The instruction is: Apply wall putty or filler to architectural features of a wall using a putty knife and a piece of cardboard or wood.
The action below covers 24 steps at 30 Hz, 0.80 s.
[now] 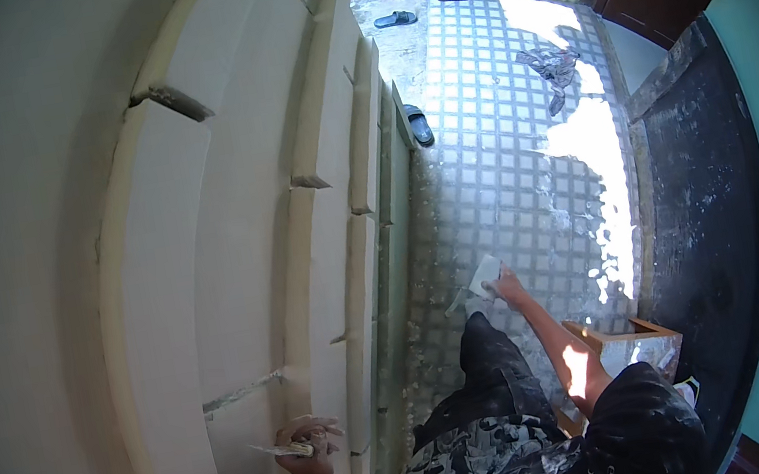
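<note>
My left hand (309, 458) is closed around a putty knife (285, 449), its thin blade pointing left. Pale smears show on the fingers. This hand is close in front of the stepped cream wall (225, 224), beside a rough, unfilled-looking gap (240, 394) between two sections. Further right, above the floor, my right hand (508, 287) grips a pale, flat, rectangular plate (485, 275) by its edge. What the plate is made of I cannot tell.
Patterned tiles (497, 155) cover the floor. A wooden box-like piece (637, 344) stands beside my right arm. Dark slippers (419, 124) lie by the wall's far end, with more footwear (395, 19) beyond. A crumpled cloth (555, 69) lies on the tiles near a dark panel (695, 181).
</note>
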Available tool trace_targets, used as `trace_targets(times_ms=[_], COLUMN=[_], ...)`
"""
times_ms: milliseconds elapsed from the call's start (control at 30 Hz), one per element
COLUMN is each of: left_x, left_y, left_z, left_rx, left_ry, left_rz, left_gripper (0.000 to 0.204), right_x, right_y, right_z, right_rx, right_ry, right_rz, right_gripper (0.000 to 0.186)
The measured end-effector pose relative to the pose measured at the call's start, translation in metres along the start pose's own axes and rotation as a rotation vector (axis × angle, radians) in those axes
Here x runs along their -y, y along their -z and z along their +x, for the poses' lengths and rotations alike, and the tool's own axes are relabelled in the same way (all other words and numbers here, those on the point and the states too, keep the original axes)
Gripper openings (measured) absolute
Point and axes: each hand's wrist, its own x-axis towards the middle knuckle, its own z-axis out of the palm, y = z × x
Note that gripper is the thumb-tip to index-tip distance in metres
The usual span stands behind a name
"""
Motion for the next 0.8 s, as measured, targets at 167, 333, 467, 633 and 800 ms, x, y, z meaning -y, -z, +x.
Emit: trace_targets(times_ms=[167, 333, 467, 633, 800], left_x=[0.029, 0.012, 0.009, 0.034, 0.020], left_y=[0.004, -0.003, -0.015, 0.023, 0.004], left_z=[-0.007, -0.004, 0.000, -0.034, -0.008], left_rx=[-0.081, -0.012, -0.096, -0.078, -0.078], left_ry=[0.031, 0.162, 0.179, 0.249, 0.144], left_rz=[0.048, 0.185, 0.152, 0.176, 0.149], left_gripper=[0.015, 0.026, 0.039, 0.039, 0.032], right_x=[0.072, 0.228, 0.316, 0.345, 0.292], right_y=[-0.032, -0.080, -0.120, -0.167, -0.195], right_z=[0.121, 0.225, 0.293, 0.298, 0.165], right_rx=[-0.049, -0.098, -0.248, -0.249, -0.190], right_ry=[0.126, 0.444, 0.615, 0.556, 0.694], right_rz=[0.011, 0.186, 0.121, 0.029, 0.162], right_gripper=[0.033, 0.036, 0.040, 0.048, 0.039])
